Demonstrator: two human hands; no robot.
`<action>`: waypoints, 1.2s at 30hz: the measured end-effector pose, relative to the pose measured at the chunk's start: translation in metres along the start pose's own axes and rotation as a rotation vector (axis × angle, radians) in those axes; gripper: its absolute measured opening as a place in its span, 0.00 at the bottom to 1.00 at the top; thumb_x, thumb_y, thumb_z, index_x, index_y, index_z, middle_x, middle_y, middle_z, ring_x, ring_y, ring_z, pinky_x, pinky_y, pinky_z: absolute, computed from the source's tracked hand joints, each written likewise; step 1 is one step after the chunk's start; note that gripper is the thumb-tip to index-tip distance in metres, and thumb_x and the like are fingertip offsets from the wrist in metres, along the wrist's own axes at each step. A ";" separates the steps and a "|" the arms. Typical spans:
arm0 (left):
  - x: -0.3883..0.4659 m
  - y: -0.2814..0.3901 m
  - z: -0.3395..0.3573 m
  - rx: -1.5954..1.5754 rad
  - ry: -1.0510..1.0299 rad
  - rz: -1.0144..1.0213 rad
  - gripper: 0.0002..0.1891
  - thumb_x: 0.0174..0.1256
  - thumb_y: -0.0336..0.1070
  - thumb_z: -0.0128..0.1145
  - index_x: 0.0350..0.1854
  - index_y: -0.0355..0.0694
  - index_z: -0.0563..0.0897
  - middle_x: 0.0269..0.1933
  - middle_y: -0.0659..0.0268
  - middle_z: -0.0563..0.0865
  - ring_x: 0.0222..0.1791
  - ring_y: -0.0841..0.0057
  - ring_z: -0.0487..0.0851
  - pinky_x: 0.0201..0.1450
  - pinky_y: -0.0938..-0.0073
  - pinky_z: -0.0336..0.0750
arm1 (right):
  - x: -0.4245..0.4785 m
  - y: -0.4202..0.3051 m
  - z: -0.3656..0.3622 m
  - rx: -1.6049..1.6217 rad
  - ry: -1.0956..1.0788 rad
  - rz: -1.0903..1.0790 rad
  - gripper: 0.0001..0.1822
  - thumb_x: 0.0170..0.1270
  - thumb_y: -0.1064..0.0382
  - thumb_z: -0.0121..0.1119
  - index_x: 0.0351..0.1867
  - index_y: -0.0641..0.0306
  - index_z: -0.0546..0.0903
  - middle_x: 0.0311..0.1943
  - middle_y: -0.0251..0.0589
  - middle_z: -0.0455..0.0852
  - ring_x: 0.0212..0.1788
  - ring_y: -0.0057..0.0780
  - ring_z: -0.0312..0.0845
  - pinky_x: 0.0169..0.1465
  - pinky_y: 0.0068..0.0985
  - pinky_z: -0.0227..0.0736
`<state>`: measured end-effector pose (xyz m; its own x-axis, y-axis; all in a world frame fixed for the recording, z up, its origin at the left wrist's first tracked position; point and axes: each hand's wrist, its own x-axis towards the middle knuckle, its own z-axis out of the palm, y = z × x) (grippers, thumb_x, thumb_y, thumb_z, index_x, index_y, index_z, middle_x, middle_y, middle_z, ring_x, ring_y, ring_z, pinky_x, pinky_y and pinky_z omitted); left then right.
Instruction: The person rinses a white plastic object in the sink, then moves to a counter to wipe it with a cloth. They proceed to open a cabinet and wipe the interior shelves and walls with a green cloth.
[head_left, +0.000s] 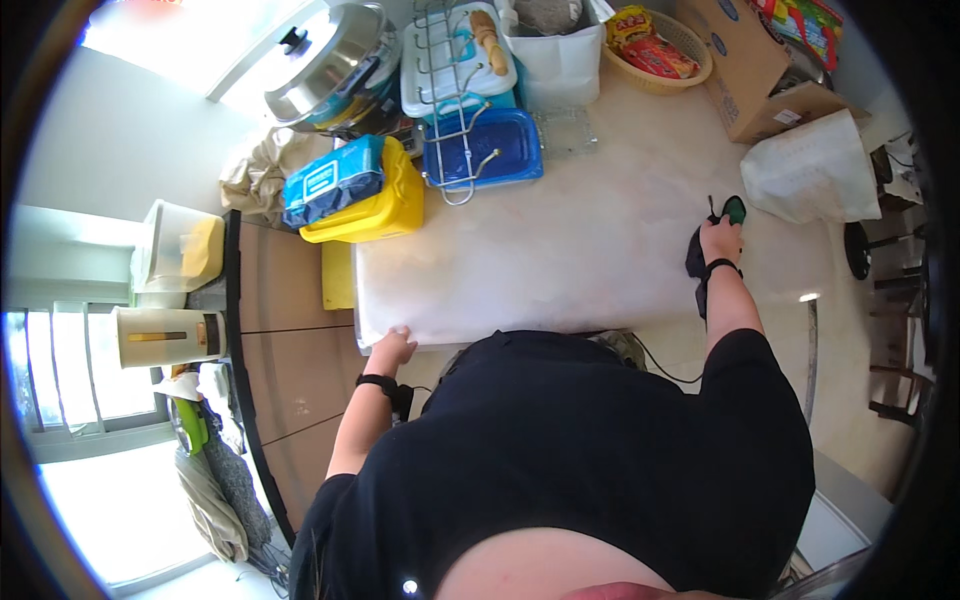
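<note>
My left hand (395, 347) rests at the near left corner of a pale tabletop (555, 262), with no object visible in it. At the right end of the table, my right hand (723, 241) is closed around something partly hidden. A dark green rounded piece (735, 211) shows beyond its fingers, and a black cloth-like item (695, 253) hangs at its left side. Black bands circle both wrists. Left of the table's middle stands a yellow plastic container (401, 199) with a blue pack of wipes (335, 180) on top.
Along the back stand a blue-lidded box (517, 150) under a metal wire rack (466, 142), a white bag (562, 67), a woven basket (690, 49) of packets and a cardboard box (757, 82). A whitish bag (814, 176) lies at the right. A counter with containers borders the left.
</note>
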<state>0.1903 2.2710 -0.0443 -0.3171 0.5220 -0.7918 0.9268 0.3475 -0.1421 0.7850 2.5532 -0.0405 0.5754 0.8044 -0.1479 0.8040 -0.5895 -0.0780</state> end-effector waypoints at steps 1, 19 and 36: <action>-0.003 -0.008 0.002 -0.045 -0.010 0.027 0.29 0.66 0.53 0.47 0.68 0.51 0.62 0.70 0.44 0.55 0.61 0.45 0.68 0.62 0.60 0.66 | -0.004 -0.016 -0.003 -0.036 -0.029 0.010 0.24 0.60 0.47 0.50 0.56 0.53 0.73 0.57 0.45 0.70 0.56 0.50 0.69 0.52 0.48 0.71; -0.004 -0.070 0.035 -0.628 0.101 0.318 0.25 0.64 0.49 0.54 0.60 0.42 0.74 0.66 0.49 0.66 0.67 0.63 0.65 0.68 0.71 0.57 | -0.277 -0.165 0.059 0.365 0.197 -1.944 0.05 0.47 0.57 0.57 0.26 0.49 0.80 0.31 0.31 0.79 0.35 0.29 0.75 0.33 0.32 0.68; 0.007 -0.038 0.005 -0.258 0.174 0.031 0.49 0.51 0.62 0.59 0.73 0.48 0.50 0.74 0.51 0.41 0.73 0.51 0.45 0.70 0.59 0.52 | -0.071 0.048 0.007 0.124 -0.033 0.223 0.31 0.62 0.35 0.41 0.58 0.48 0.75 0.68 0.40 0.60 0.65 0.52 0.56 0.58 0.58 0.59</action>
<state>0.1538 2.2571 -0.0476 -0.3393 0.6530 -0.6770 0.8623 0.5036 0.0535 0.7817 2.4669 -0.0407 0.7299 0.6516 -0.2068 0.6318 -0.7585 -0.1600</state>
